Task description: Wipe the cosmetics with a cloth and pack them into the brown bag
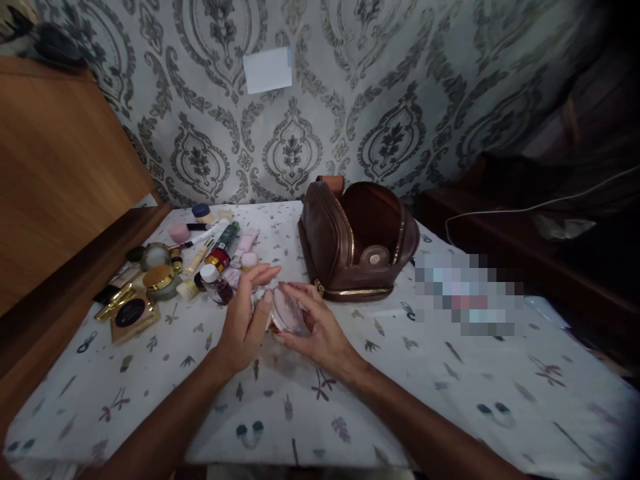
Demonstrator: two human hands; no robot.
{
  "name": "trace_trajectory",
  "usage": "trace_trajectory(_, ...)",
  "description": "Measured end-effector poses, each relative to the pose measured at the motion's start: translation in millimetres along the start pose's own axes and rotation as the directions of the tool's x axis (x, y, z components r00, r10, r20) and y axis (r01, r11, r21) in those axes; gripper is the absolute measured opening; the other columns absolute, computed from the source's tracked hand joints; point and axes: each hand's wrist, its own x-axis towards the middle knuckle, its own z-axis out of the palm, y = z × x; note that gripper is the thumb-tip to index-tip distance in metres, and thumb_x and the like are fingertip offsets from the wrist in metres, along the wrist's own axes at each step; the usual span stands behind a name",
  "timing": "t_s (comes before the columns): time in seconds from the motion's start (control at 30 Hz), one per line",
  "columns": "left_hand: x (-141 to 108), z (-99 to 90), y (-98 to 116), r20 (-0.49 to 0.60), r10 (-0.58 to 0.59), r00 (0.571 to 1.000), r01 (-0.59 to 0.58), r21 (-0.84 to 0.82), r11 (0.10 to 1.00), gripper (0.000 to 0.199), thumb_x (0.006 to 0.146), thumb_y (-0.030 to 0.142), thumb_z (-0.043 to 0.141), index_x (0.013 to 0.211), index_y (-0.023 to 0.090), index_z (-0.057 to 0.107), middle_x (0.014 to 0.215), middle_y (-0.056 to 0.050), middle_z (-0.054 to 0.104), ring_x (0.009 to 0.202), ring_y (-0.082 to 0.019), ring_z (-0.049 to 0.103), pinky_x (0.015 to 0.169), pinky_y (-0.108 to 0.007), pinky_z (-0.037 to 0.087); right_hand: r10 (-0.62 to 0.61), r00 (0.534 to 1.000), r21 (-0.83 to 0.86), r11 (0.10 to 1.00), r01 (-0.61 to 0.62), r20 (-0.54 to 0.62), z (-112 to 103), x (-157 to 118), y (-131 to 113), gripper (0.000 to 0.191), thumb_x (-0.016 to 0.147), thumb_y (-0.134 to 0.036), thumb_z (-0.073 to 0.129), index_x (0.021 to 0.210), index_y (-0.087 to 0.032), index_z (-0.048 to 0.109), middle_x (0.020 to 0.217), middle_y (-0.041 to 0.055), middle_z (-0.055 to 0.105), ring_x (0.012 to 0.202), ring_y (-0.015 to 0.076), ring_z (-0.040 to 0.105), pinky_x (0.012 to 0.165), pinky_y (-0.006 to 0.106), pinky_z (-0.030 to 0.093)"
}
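Near the middle of the table, my right hand (325, 333) is closed around a round, clear-sided powder container (287, 312) with a pale pink face, its thumb below and fingers above. The container is tilted up on edge. My left hand (247, 317) is beside it on the left, fingers stretched out and apart, with the thumb at the container's edge. Whether that thumb bears any weight, I cannot tell. Just behind the left hand stands a small bottle (217, 285) with a white cap and dark red contents. A brown leather cosmetic bag (327, 233) sits unzipped behind my right hand.
Several cosmetics lie at the left, among them a gold-lidded jar (159, 279), a gold compact (133, 317) and a pink tube (246, 244). A patterned white cloth (200, 413) covers the table. A wooden panel (65, 133) borders the left side. A blurred-out item (467, 293) lies right.
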Motion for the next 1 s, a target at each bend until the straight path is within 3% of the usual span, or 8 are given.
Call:
trace_trajectory(0.2,7,-6.4,1,0.039,-0.163,0.986,0.167,-0.126,0.978,0.028,0.101,0.034,0.043,0.125,0.022,0.048,0.124,-0.011,0.067,0.119,-0.024,0.062,0.103,-0.044,0.046,0.004,0.996,0.093,0.996,-0.013,0.093,3,1,1,0.072,0.068,-0.041,0.086,0.135,-0.032,0.058,0.124,0.0069,0.055,0.121,0.0256,0.052,0.105,0.042,0.042)
trace_trajectory(0.3,1,-3.6,-3,0.086,0.098,0.991,-0.106,0.089,0.990,0.032,0.099,0.023,0.044,0.131,0.021,0.047,0.130,-0.012,0.064,0.124,-0.023,0.059,0.106,-0.043,0.045,0.079,0.997,0.047,0.996,-0.078,-0.015,5,2,2,0.070,0.065,-0.036,0.087,0.130,-0.029,0.061,0.123,0.0074,0.058,0.119,0.0280,0.054,0.105,0.043,0.041)
trace_trajectory(0.37,-3,-1.3,-4,0.200,0.286,0.937,-0.324,0.194,0.926,0.041,0.096,0.016,0.044,0.136,0.020,0.045,0.133,-0.012,0.062,0.128,-0.023,0.056,0.110,-0.043,0.042,0.102,0.994,0.026,0.995,-0.101,-0.046,5,3,1,0.067,0.063,-0.030,0.087,0.125,-0.027,0.063,0.122,0.0070,0.061,0.118,0.0291,0.055,0.107,0.044,0.039)
trace_trajectory(0.43,-3,-1.2,-4,0.253,0.325,0.911,-0.377,0.193,0.906,0.043,0.095,0.014,0.045,0.137,0.020,0.045,0.133,-0.012,0.063,0.128,-0.023,0.056,0.111,-0.042,0.041,0.118,0.993,0.051,0.992,-0.116,-0.022,3,5,-1,0.065,0.061,-0.025,0.087,0.122,-0.026,0.063,0.122,0.0065,0.062,0.120,0.0292,0.054,0.108,0.045,0.037)
trace_trajectory(0.57,6,-8.6,1,0.147,-0.016,0.989,0.024,-0.053,0.998,0.029,0.098,0.029,0.047,0.125,0.022,0.052,0.122,-0.011,0.069,0.115,-0.024,0.065,0.099,-0.039,0.049,0.225,0.959,0.280,0.922,-0.266,0.171,0,6,-9,0.071,0.057,-0.025,0.091,0.122,-0.028,0.061,0.122,0.0047,0.063,0.116,0.0259,0.058,0.105,0.043,0.040)
trace_trajectory(0.7,14,-11.2,3,0.197,-0.335,0.921,0.389,-0.430,0.815,0.028,0.092,0.042,0.057,0.112,0.022,0.058,0.109,-0.009,0.075,0.101,-0.027,0.070,0.084,-0.039,0.055,0.265,0.904,0.531,0.739,-0.414,0.335,1,4,-18,0.068,0.060,-0.033,0.091,0.121,-0.029,0.061,0.114,0.0031,0.067,0.111,0.0219,0.061,0.098,0.039,0.045)
trace_trajectory(0.83,15,-2.5,1,0.156,-0.450,0.879,0.447,-0.597,0.666,0.030,0.086,0.045,0.064,0.102,0.021,0.061,0.101,-0.008,0.076,0.096,-0.025,0.071,0.080,-0.035,0.055,0.316,0.896,0.702,0.559,-0.441,0.310,4,3,-19,0.051,0.069,-0.042,0.087,0.114,-0.027,0.067,0.117,0.0027,0.066,0.103,0.0164,0.063,0.091,0.031,0.050)
trace_trajectory(1.0,17,4.5,-8,0.029,-0.545,0.838,0.460,-0.575,0.677,0.029,0.084,0.044,0.064,0.102,0.021,0.059,0.098,-0.005,0.075,0.086,-0.020,0.071,0.074,-0.031,0.052,0.406,0.861,0.741,0.467,-0.483,0.305,5,6,-20,0.037,0.077,-0.046,0.080,0.106,-0.024,0.072,0.107,0.0037,0.071,0.094,0.0164,0.066,0.086,0.032,0.057)
